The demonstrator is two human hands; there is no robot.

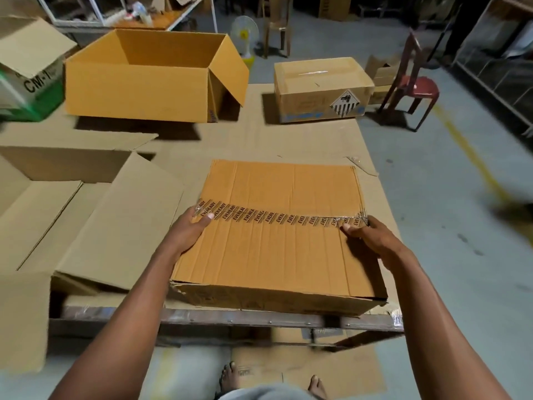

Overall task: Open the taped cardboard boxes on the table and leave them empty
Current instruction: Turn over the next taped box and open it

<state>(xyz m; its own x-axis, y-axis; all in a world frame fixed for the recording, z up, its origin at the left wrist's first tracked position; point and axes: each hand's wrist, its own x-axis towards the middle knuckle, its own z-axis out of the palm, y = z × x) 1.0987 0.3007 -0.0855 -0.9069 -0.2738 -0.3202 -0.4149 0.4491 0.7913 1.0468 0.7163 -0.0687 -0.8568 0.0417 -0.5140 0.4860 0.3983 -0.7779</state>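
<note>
A taped box (pixel 277 241) sits at the bench's (pixel 288 145) near edge. The left hand (pixel 189 229) grips its left side, thumb on the tape (pixel 282 216). The right hand (pixel 366 235) holds the right side, fingers (pixel 350 226) curled at the tape's end.
</note>
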